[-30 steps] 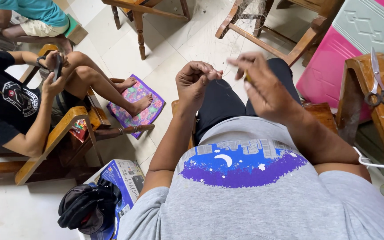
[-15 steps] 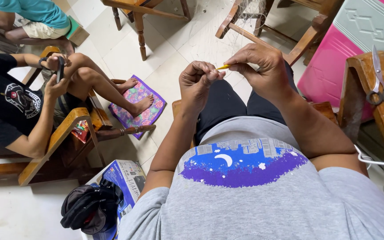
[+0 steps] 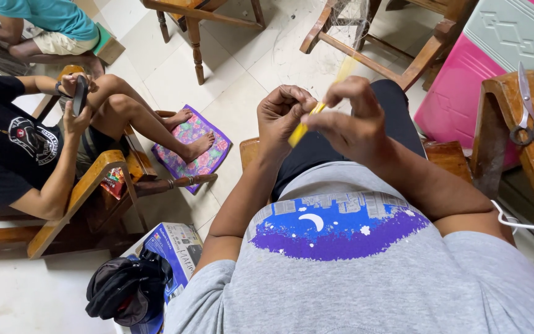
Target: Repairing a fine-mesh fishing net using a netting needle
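Head view: left hand [image 3: 282,114] curled nearly closed, fingertips pinching the near end of a thin yellow strip [image 3: 301,128] held above the lap. Right hand [image 3: 350,117] also closed, thumb and forefinger nipping the same strip a little higher, knuckles touching the left. Beyond the fingers, a pale blurred continuation rising toward the wooden chair [image 3: 372,43]; cannot tell its material. Probably light, flat and bendable, easily creased; best pinched close to the ends with fingertips, gently. Scissors [image 3: 529,117] lying on the wooden armrest [image 3: 526,158] at right. Seated person with a phone [image 3: 80,94] at left, feet on a patterned cushion [image 3: 196,148].
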